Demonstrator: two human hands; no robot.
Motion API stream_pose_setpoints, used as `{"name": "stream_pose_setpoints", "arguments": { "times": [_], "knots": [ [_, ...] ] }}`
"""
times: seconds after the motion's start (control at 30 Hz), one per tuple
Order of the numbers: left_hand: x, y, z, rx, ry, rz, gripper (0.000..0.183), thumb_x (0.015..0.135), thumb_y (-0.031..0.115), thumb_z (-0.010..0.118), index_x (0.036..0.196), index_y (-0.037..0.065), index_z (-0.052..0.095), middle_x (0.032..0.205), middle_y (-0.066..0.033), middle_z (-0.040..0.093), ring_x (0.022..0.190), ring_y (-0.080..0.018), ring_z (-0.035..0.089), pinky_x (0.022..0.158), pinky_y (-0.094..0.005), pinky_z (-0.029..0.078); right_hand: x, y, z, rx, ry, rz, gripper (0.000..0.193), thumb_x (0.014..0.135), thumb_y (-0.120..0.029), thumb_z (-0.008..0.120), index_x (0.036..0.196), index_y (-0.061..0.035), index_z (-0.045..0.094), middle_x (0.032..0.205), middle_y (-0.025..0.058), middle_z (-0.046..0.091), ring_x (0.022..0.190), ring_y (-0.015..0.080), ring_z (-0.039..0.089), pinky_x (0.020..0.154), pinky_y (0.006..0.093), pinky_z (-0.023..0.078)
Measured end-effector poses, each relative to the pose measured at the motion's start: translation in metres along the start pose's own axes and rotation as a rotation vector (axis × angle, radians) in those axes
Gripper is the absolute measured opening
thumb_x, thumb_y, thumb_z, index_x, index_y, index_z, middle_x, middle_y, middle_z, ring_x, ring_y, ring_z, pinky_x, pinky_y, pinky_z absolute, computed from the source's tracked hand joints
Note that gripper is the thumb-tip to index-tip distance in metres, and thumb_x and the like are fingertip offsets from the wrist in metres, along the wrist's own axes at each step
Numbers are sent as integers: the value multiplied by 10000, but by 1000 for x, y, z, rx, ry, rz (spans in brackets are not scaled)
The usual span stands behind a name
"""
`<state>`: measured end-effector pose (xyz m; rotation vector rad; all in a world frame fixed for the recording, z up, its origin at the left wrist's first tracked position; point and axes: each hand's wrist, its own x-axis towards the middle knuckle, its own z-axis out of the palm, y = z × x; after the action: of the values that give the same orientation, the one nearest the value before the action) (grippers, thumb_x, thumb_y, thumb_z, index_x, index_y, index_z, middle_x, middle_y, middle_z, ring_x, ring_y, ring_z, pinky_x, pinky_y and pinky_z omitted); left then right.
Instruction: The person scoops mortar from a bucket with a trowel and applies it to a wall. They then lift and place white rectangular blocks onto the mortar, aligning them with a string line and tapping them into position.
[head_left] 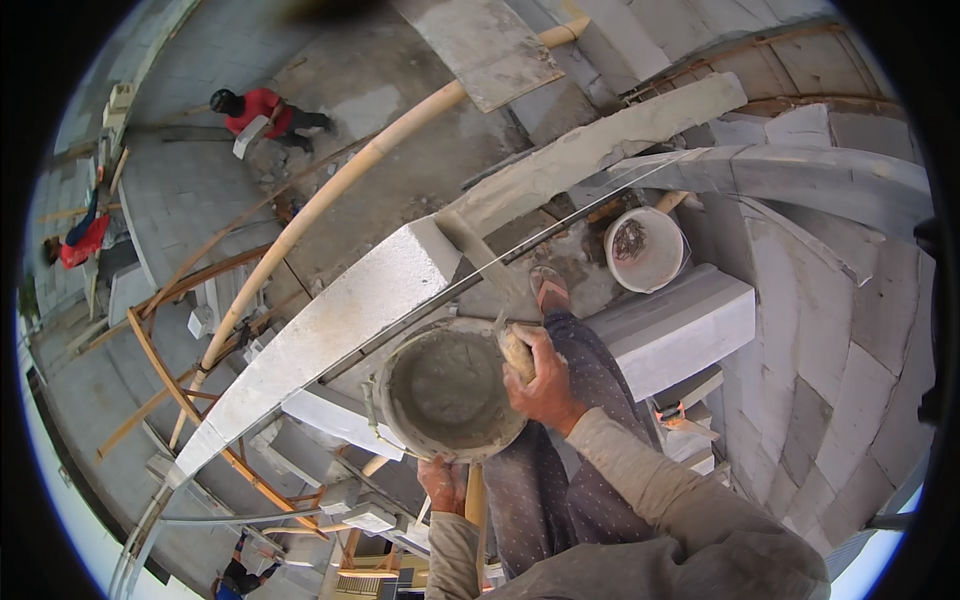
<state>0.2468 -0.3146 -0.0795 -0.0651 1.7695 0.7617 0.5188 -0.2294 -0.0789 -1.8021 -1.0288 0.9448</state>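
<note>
Mortar bucket (398, 415): held nr white block (345, 300); near rim was gripped by L. hand (443, 485) fingers, prob. for steadiness. Trowel (prob.) (516, 352): handle was gripped by R. hand (548, 385) fingers, at bucket's R. rim.

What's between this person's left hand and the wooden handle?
In the head view, the bucket of grey mix lies between the left hand and the wooden handle.

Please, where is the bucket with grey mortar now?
In the head view, the bucket is slightly left of centre, with the left hand at its lower rim and the right hand beside its right edge.
</note>
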Motion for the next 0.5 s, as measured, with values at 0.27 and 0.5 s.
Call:
{"name": "stream_pose_setpoints", "arguments": {
  "times": [0.27,0.5],
  "knots": [
    [11,3,-15,62,60,58,367,892,-60,498,1248,23,530,1118,-120,636,971,-274,665,797,-425,607,-54,-13,44,1,51,-36,521,829,-30,694,1278,14,435,1153,240,531,1022,396,581,874,459,471],
    [7,12,-18,12,36,57,271,865,-13,545,1131,36,568,1012,-78,672,883,-230,670,750,-385,558,-35,-26,13,5,153,27,515,825,-60,670,1269,45,431,1153,246,511,1039,382,578,929,442,465]
  ]
}}
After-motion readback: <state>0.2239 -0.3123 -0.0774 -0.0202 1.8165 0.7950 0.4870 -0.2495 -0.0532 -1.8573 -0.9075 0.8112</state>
